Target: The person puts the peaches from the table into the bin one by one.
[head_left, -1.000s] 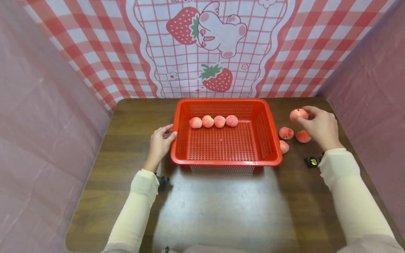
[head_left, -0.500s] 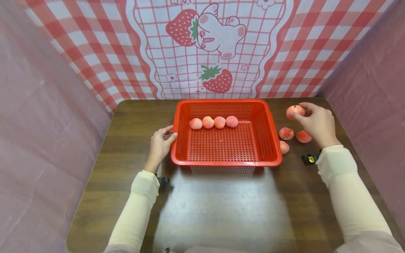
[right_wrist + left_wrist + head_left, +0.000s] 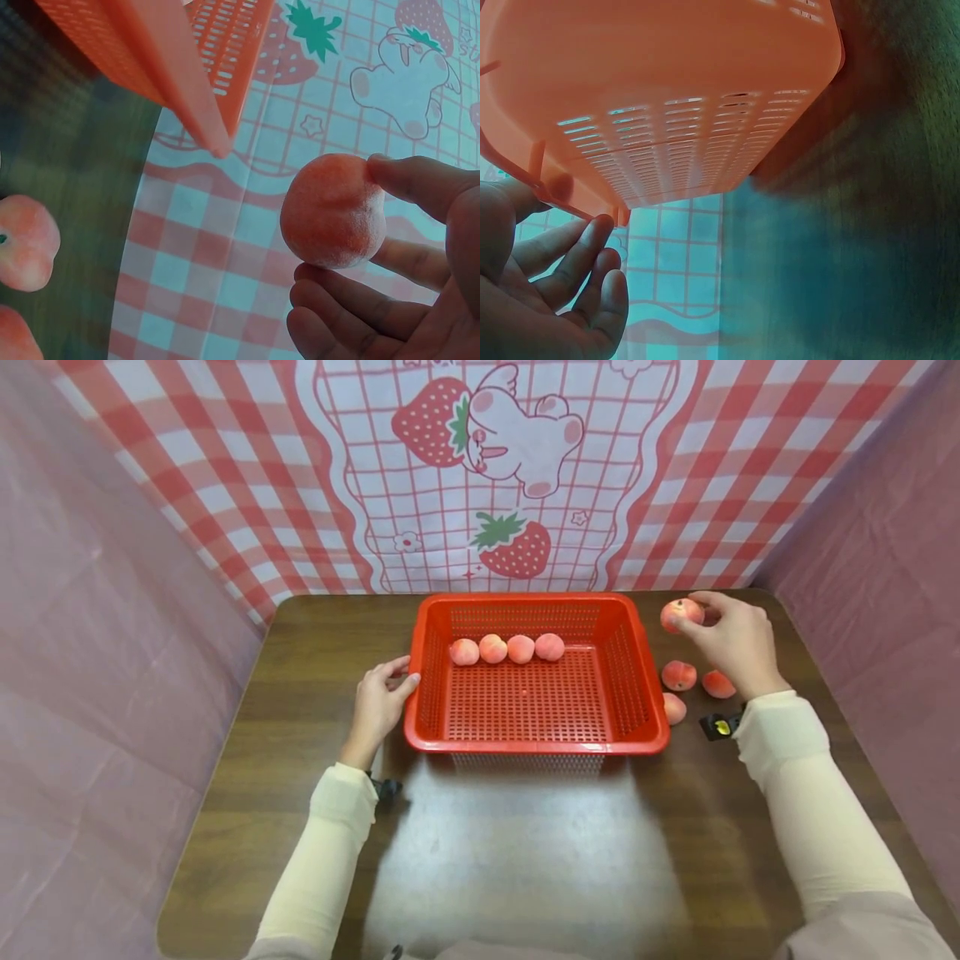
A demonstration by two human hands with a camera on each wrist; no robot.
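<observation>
In the head view my right hand (image 3: 737,639) holds a peach (image 3: 682,615) between thumb and fingers, up beyond the basket's right side. The right wrist view shows that peach (image 3: 334,211) pinched by the thumb on one side and fingers on the other. My left hand (image 3: 377,706) grips the left rim of a red plastic basket (image 3: 525,747), thumb over the edge and fingers beneath; the left wrist view shows fingertips (image 3: 600,225) right at the rim. Inside the basket, several peaches (image 3: 521,649) stand in a row along the back.
Three more peaches lie on the wooden table (image 3: 300,827) right of the basket: one (image 3: 678,676) in front of the held peach, another (image 3: 718,685) near the right wrist, the third (image 3: 674,708) beside the rim. A checked strawberry cloth (image 3: 517,547) hangs behind; pink cloth (image 3: 862,552) flanks both sides.
My right hand has moved left and farther back with the peach, toward the basket's back right corner. The left hand and basket stay in place.
</observation>
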